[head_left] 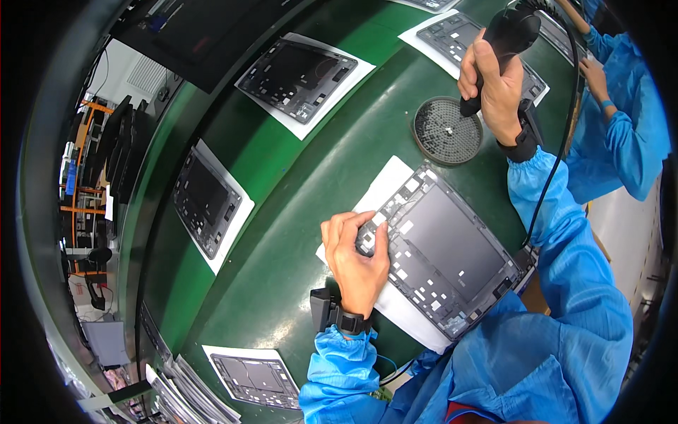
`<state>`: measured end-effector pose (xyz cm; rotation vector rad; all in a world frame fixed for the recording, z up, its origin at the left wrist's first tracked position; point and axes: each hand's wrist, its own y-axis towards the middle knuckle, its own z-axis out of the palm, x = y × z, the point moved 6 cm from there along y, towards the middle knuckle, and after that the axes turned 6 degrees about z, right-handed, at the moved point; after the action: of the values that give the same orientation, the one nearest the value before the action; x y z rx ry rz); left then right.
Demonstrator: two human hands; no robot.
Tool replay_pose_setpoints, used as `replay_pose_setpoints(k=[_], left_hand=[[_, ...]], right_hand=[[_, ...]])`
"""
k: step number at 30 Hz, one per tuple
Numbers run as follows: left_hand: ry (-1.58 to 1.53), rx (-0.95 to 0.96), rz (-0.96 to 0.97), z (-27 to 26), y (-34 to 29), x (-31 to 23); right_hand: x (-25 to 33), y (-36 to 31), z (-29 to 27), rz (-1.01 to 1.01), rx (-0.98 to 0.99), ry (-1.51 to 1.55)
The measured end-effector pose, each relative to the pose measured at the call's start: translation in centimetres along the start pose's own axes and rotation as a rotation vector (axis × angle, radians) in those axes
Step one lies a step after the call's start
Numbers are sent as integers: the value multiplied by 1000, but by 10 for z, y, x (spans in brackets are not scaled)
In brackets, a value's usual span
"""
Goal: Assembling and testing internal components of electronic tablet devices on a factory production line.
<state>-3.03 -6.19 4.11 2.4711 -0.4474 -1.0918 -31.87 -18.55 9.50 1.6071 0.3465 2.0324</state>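
My right hand [498,99] is wrapped round a black corded electric screwdriver [515,32]. The tool's lower end points down over a round screw tray [448,131] with a perforated top. Closer to me, a dark grey tablet housing [452,240] lies at an angle on a white sheet [413,314], with small white pieces scattered along its inner face. My left hand [357,261] grips the housing's left edge, thumb on top and the other fingers curled at the rim. Whether a small part sits under those fingers is hidden.
Similar housings on white sheets lie along the green bench [282,191]: one [300,78] at the back, another [206,201] at left, one [256,378] at front left. A black cord [558,162] hangs beside my right arm. A co-worker's blue sleeve [625,141] shows at right.
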Motion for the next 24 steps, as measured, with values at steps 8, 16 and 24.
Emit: replay_pose_setpoints(k=[8, 16, 24], left_hand=[[-7, -8, 7, 1, 0, 0], [-22, -16, 5, 1, -2, -2], [8, -88, 23, 0, -9, 4]], right_hand=[[-4, 1, -2, -14, 15, -38], [2, -6, 1, -31, 0, -114], [40, -69, 131, 66, 268, 201]])
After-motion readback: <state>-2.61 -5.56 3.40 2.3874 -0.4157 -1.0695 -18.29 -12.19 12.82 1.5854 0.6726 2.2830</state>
